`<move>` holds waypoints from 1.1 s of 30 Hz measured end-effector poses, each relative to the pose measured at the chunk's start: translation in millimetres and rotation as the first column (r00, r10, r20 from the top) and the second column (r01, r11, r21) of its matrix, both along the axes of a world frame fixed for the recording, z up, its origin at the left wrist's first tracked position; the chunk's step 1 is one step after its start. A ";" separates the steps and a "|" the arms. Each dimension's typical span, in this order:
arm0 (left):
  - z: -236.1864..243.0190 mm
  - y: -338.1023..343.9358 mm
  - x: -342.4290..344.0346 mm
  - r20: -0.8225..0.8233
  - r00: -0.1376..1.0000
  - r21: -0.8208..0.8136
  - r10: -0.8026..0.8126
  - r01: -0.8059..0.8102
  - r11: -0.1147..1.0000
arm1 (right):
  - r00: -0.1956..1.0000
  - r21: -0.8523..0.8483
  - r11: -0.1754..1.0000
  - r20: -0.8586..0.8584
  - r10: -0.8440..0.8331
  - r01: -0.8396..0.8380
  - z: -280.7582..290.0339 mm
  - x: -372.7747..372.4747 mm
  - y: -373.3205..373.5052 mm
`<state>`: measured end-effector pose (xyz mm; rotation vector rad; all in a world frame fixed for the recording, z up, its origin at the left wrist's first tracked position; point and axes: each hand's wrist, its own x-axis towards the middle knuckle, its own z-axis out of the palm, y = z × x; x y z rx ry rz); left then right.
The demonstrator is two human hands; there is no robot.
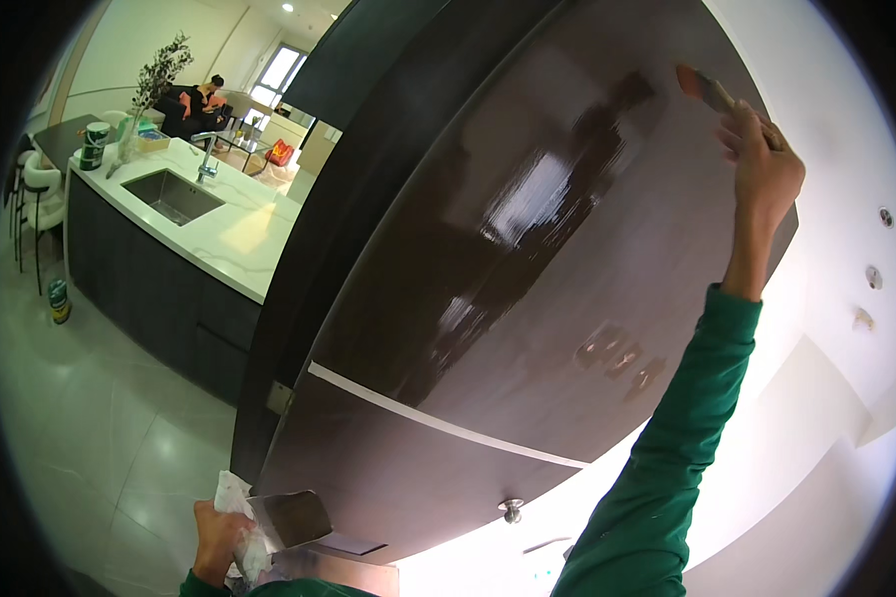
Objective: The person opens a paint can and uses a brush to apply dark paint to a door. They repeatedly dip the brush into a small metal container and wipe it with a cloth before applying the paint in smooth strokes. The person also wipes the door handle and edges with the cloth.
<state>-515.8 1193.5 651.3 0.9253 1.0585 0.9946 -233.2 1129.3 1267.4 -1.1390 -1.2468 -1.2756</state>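
Two hands: both of one person, set well apart, the right raised high and the left low.
Right hand (pixel 767 164): fingers closed around the handle of a brush (pixel 707 92), thumb side toward the panel.
Brush: reddish bristles directed up and left, near the upper right of the brown panel (pixel 607 269); contact between tip and surface cannot be told.
Left hand (pixel 221 537): fingers curled tightly around a crumpled white cloth (pixel 231 493), with a metal piece (pixel 294 519) projecting to the right from the same grip; whether it is a container or a broad blade cannot be told.
Brown panel: large, dark, filling the centre of the view, its edges bowed by the lens.
Glossy band (pixel 533 199): running obliquely down the panel, streaked, with bright reflections.
Pale strip (pixel 448 416): narrow, crossing the lower part of the panel.
Metal knob (pixel 511 509): rounded, below the strip, near the panel's lower edge.
Green sleeve (pixel 657 458): covering the right forearm to the wrist.
Island (pixel 239 229): at left, white-topped and dark-sided, with an inset sink (pixel 174 196) and a faucet (pixel 207 159).
Cans: one on the island (pixel 93 147), one on the floor (pixel 59 300).
Background: a seated person (pixel 204 99) beyond the island.
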 end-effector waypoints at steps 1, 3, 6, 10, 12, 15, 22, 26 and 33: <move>-0.5 -0.3 0.0 0.011 1.000 0.015 0.000 0.000 1.000 | 0.999 0.051 0.999 0.045 -0.012 0.010 -7.4 0.5 3.5; -4.1 -0.2 0.1 0.032 0.999 0.040 -0.005 0.004 0.999 | 0.990 0.082 0.995 0.126 -0.070 0.060 -7.0 6.7 13.2; -10.1 2.1 0.0 -0.003 0.999 0.058 -0.047 0.047 0.997 | 0.954 0.133 0.975 0.220 -0.203 0.177 -2.3 18.6 32.4; -8.9 -1.1 7.1 0.029 1.000 0.052 -0.008 0.006 0.999 | 0.893 0.088 0.934 0.275 -0.356 0.345 -40.3 29.6 41.6; -22.8 0.5 6.7 0.048 0.999 0.051 0.005 -0.007 0.999 | 0.858 0.090 0.921 0.337 -0.387 0.379 -81.2 34.0 39.7; -22.0 -1.1 8.2 0.041 0.999 0.020 0.022 -0.023 1.000 | 0.911 -0.064 0.933 0.252 -0.328 0.354 -143.0 26.7 27.4; -34.4 0.0 -3.8 -0.139 0.989 0.112 -0.051 0.067 0.991 | 0.934 -0.364 0.869 0.253 -0.254 0.335 -257.9 5.2 9.2; -19.6 -3.9 -8.9 -0.147 0.986 0.102 -0.076 0.091 0.991 | 0.922 -0.492 0.795 0.324 -0.211 0.355 -316.9 7.8 -7.6; -14.9 3.2 6.2 -0.090 0.995 0.020 -0.029 0.031 0.999 | 0.995 -0.708 0.705 -0.028 -0.099 0.051 -316.6 -14.1 -31.4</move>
